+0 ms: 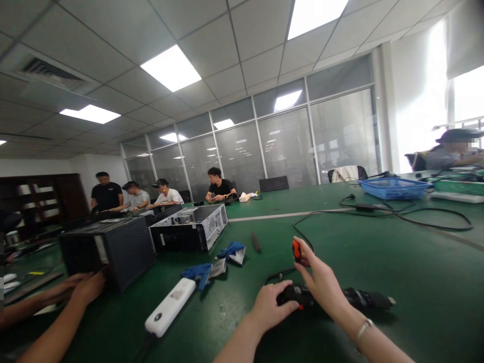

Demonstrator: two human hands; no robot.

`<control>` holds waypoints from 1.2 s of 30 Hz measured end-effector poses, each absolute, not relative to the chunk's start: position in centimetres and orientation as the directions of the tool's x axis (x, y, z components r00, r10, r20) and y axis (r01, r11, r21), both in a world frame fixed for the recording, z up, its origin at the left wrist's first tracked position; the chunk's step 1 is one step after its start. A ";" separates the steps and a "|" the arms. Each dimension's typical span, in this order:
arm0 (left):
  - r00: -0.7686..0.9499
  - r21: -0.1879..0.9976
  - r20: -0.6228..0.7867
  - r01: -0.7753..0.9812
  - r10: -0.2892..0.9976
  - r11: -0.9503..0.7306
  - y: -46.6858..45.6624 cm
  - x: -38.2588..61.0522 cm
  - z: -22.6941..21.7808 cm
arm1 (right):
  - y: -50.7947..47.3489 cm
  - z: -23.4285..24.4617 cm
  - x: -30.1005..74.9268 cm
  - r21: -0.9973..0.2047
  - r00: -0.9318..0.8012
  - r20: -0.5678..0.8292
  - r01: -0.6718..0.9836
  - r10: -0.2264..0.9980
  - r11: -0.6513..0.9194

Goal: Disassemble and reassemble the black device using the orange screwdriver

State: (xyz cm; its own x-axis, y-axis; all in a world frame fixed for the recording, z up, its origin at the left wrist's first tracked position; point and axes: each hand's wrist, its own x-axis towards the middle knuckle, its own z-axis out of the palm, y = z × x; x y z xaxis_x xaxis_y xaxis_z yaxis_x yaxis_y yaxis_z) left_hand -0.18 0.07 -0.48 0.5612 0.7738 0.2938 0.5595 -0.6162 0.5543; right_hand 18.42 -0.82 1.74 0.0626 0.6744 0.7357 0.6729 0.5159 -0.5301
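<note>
A long black power tool with a metal tip lies across the green table in front of me. My left hand grips its left end, thumb and fingers on either side of the body. My right hand is raised just above the tool, with its fingertips pinching a small orange-and-black object, whose kind I cannot make out. That hand and wrist hide the middle of the tool. A black cable runs close behind the right fingers.
Left of my hands lie a white power strip, blue-grey gloves and a dark strip. Two computer cases stand beyond; another person's hands are at the nearer one. Blue basket and cables sit far right. Several people sit around.
</note>
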 end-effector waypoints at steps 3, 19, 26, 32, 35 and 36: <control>0.564 0.547 0.310 0.553 0.766 -0.628 0.1 -0.2 -0.5 | -0.9 1.8 18.4 -0.532 0.071 0.728 0.685 0.682 0.497; 0.576 0.538 0.309 0.550 0.757 -0.639 0.5 0.0 -0.4 | -1.1 2.5 18.8 -0.487 0.080 0.765 0.721 0.639 0.492; 0.586 0.556 0.310 0.527 0.749 -0.643 0.6 0.1 -0.3 | -1.0 2.1 18.4 -0.451 0.019 0.767 0.727 0.641 0.518; 0.586 0.562 0.328 0.509 0.741 -0.651 1.1 0.0 -0.7 | -0.8 2.2 18.5 -0.469 0.079 0.775 0.737 0.627 0.486; 0.592 0.559 0.322 0.510 0.738 -0.654 1.2 -0.1 -0.7 | -0.9 2.2 18.4 -0.492 0.059 0.771 0.687 0.634 0.534; 0.594 0.558 0.321 0.510 0.737 -0.654 1.2 -0.1 -0.7 | -0.9 2.2 18.3 -0.488 0.055 0.774 0.686 0.631 0.539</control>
